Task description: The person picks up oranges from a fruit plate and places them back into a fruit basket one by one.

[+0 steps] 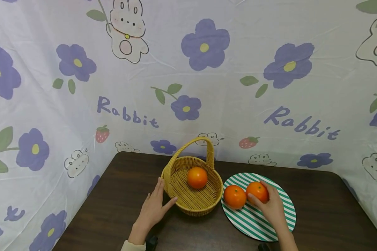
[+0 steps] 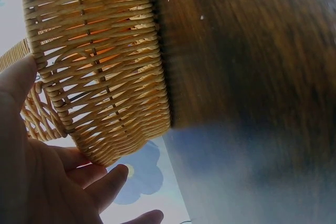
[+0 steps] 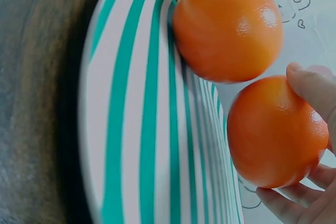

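Observation:
A yellow wicker basket (image 1: 196,206) with a tall arched handle holds one orange (image 1: 197,177). Against the basket's left side rests my left hand (image 1: 153,208), its fingers nearly straight and the thumb apart from them; the left wrist view shows the thumb at the rim of the woven wall (image 2: 105,72). To the right lies a round green-and-white striped placemat (image 1: 254,228). On its left part sits a second orange (image 1: 235,197). My right hand (image 1: 272,206) grips a third orange (image 1: 257,192) between thumb and fingers, close beside the second one; fingertips curve round it (image 3: 275,132) in the right wrist view.
A dark brown wooden table (image 1: 119,195) carries everything. Behind it and at both sides hangs a white cloth (image 1: 226,104) printed with purple flowers and rabbits, meeting the table's back edge. The basket's handle (image 1: 209,153) rises well above the rim.

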`<action>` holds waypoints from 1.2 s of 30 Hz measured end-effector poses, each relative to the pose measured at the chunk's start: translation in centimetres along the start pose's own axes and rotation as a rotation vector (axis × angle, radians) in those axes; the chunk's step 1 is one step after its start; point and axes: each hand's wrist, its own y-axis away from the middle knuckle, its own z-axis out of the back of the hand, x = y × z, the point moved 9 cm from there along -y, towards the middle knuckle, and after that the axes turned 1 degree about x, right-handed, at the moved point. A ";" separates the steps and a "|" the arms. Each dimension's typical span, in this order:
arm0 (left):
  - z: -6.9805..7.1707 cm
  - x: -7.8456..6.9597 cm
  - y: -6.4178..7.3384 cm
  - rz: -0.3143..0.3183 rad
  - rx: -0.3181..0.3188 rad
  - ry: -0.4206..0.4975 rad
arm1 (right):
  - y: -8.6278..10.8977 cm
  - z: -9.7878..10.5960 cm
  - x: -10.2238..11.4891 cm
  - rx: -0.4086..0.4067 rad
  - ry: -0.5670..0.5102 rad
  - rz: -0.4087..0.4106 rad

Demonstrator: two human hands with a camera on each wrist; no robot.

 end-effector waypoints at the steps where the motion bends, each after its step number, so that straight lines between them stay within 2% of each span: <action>1: 0.0 0.0 0.0 0.000 0.000 -0.002 | 0.0 0.1 0.1 0.000 0.001 0.002; 20: 0.0 0.0 0.1 0.004 0.007 0.000 | -0.1 0.8 1.3 -0.035 -0.046 0.039; 36: -0.2 0.2 0.0 0.002 0.012 -0.007 | -0.3 1.4 3.4 -0.065 -0.067 0.090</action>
